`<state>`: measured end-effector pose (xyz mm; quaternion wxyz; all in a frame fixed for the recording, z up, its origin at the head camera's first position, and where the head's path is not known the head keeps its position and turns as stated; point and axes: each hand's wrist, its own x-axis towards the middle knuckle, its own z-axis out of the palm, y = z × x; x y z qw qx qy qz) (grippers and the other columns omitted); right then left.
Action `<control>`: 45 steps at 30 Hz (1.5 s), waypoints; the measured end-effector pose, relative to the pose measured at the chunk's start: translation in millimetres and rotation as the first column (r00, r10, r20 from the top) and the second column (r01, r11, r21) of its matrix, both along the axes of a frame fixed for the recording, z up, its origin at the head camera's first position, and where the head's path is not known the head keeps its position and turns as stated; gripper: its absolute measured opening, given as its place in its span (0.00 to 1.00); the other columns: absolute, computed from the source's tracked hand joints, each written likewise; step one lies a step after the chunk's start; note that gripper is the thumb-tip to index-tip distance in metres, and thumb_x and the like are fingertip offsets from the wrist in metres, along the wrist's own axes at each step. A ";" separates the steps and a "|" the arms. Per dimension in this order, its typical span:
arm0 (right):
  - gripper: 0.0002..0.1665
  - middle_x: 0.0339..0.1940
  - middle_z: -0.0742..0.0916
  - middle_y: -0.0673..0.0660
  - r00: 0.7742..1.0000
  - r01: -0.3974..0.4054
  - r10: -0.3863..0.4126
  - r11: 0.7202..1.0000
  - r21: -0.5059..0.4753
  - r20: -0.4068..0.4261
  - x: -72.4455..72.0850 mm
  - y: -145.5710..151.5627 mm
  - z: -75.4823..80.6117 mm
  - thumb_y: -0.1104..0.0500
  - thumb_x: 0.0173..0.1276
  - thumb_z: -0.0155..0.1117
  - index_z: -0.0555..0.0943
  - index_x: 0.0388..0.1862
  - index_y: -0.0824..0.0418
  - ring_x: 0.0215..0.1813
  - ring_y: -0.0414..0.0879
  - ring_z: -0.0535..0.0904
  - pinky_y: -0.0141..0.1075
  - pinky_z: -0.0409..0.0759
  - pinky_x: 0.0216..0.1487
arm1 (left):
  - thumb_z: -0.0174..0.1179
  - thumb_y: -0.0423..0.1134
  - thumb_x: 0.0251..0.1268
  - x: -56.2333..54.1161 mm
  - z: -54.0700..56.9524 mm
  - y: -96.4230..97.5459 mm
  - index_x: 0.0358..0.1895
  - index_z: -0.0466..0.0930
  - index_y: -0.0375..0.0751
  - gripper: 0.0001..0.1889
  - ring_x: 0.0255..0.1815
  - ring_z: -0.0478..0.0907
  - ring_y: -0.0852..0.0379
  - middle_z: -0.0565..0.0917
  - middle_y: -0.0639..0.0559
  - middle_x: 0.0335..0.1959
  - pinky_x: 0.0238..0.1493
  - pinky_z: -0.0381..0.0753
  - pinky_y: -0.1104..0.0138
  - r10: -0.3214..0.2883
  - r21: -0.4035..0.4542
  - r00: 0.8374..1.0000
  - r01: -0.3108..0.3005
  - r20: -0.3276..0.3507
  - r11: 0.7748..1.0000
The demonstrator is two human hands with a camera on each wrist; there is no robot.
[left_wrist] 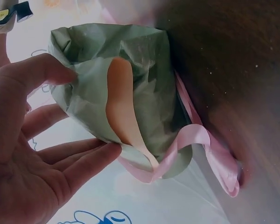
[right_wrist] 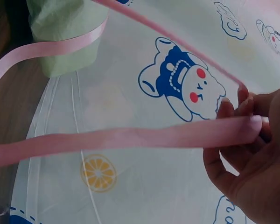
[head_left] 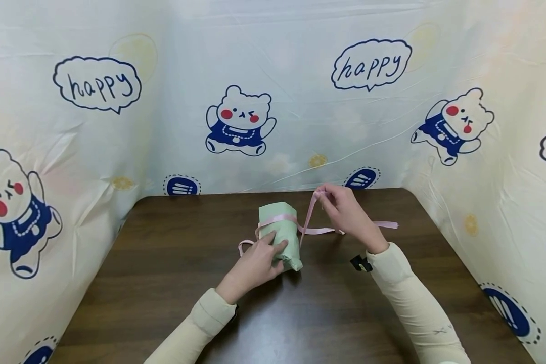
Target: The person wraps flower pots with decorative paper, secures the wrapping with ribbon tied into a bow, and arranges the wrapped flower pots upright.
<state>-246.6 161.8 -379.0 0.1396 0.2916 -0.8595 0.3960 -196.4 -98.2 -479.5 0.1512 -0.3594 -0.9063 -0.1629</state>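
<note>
A small package in pale green paper [head_left: 279,210] lies on the table, its near end crumpled. A pink ribbon [head_left: 281,218] goes across it, with a loop out to its left and lengths running off to the right. My left hand [head_left: 257,263] holds the package, the thumb at its crumpled end and the other fingers along the left side and top. An orange-tan strip [left_wrist: 120,98] shows on the package in the left wrist view. Right of the package, my raised right hand [head_left: 348,212] pinches the ribbon, which slants down from the fingertips to the package.
A dark brown wooden table [head_left: 177,303] carries the work. Behind and at both sides hangs a pale printed cloth [head_left: 296,45] with bears and lettering. One ribbon end [head_left: 389,225] sticks out to the right beyond my right wrist. A black strap piece [head_left: 361,263] sits at that wrist.
</note>
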 end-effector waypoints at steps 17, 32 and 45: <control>0.35 0.11 0.61 0.48 0.942 0.145 -0.195 0.971 0.190 0.272 -25.9 13.2 29.9 0.39 0.78 0.55 0.63 0.14 0.56 0.15 0.45 0.58 0.39 0.63 0.24 | 0.69 0.34 0.53 3.3 0.8 4.7 0.58 0.85 0.40 0.24 0.52 0.85 0.36 0.80 0.25 0.57 0.45 0.86 0.52 0.005 0.055 1.000 -0.005 0.011 0.998; 0.15 0.46 0.86 0.62 0.973 -0.088 0.010 0.940 0.329 0.230 -46.4 47.7 43.4 0.68 0.76 0.58 0.82 0.58 0.68 0.40 0.50 0.78 0.43 0.78 0.43 | 0.69 0.35 0.54 4.2 0.4 6.3 0.60 0.84 0.40 0.25 0.59 0.81 0.35 0.78 0.24 0.60 0.49 0.86 0.52 0.014 0.024 0.999 -0.015 0.040 1.000; 0.11 0.40 0.86 0.55 0.998 -0.039 0.024 0.945 0.325 0.050 -81.7 -46.4 41.3 0.56 0.75 0.65 0.86 0.48 0.62 0.41 0.49 0.78 0.42 0.80 0.46 | 0.69 0.36 0.54 6.7 3.7 11.8 0.60 0.84 0.40 0.25 0.62 0.79 0.36 0.78 0.25 0.61 0.49 0.86 0.53 0.025 -0.019 1.000 -0.024 0.019 1.000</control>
